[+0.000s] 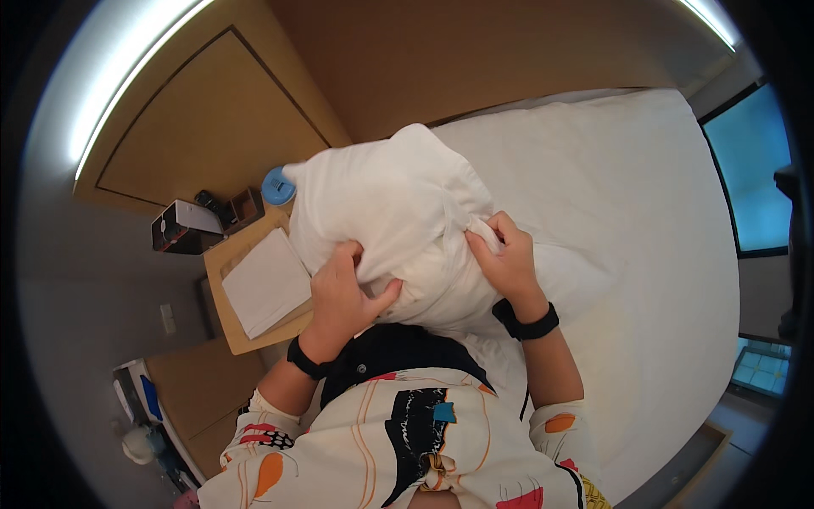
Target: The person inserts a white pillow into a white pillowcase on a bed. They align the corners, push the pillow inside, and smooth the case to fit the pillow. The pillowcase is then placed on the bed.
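A plump white pillow (416, 280) in a loose white pillowcase (381, 191) stands in front of my body, at the near left side of the bed. Between finger and thumb, my right hand (509, 257) pinches a bunched fold of the case at the right. My left hand (340, 292) is at the left of the case's gathered opening, its fingers curled into the cloth and its thumb spread toward the pillow. Some of the left fingertips are hidden by fabric. Both wrists wear black bands.
The white-sheeted bed (636, 210) extends right, with a brown headboard (483, 57) behind. At left, a wooden nightstand (238, 343) carries folded white cloth (267, 286), a blue round object (278, 186), a brown tray (247, 207) and a dark box (184, 226). A brown cart (197, 382) stands lower left.
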The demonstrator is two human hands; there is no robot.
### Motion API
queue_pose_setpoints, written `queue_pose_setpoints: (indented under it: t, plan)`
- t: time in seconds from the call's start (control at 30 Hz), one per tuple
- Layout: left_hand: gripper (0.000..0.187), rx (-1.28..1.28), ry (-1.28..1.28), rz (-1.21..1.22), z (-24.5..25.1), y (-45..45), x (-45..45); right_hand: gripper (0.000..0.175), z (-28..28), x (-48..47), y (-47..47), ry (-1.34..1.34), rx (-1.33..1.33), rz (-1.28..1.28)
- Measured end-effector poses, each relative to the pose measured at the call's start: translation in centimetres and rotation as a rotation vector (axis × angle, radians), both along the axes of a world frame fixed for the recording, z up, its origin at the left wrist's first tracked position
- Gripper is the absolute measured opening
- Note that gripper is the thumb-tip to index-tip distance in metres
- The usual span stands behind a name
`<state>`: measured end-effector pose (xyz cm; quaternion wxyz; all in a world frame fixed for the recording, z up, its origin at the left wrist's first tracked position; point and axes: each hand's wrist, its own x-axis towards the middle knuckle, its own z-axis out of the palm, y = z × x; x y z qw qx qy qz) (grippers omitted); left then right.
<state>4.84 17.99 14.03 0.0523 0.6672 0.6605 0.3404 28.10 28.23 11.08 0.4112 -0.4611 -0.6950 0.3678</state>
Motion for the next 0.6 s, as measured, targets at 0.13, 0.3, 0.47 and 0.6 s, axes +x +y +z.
queue_pose_setpoints:
  t: [0.13, 0.3, 0.47, 0.6]
  plan:
    - [0.063, 0.193, 0.135, 0.092, -1.7, 1.7, -0.8, 0.026, 1.3, -1.3, -2.1, -0.01, -0.066, 0.017]
    - [0.05, 0.142, 0.101, 0.197, -4.8, 4.2, -2.4, 0.032, 3.0, -2.5, -5.0, -0.067, -0.075, 0.099]
    - [0.035, 0.133, 0.073, 0.194, -4.5, 5.0, -2.3, 0.035, 7.2, -2.9, -6.4, -0.143, 0.124, 0.123]
    - [0.03, 0.401, -0.059, 0.094, -2.0, 6.0, -1.3, 0.039, 12.9, -1.5, -6.9, -0.267, 0.34, 0.142]
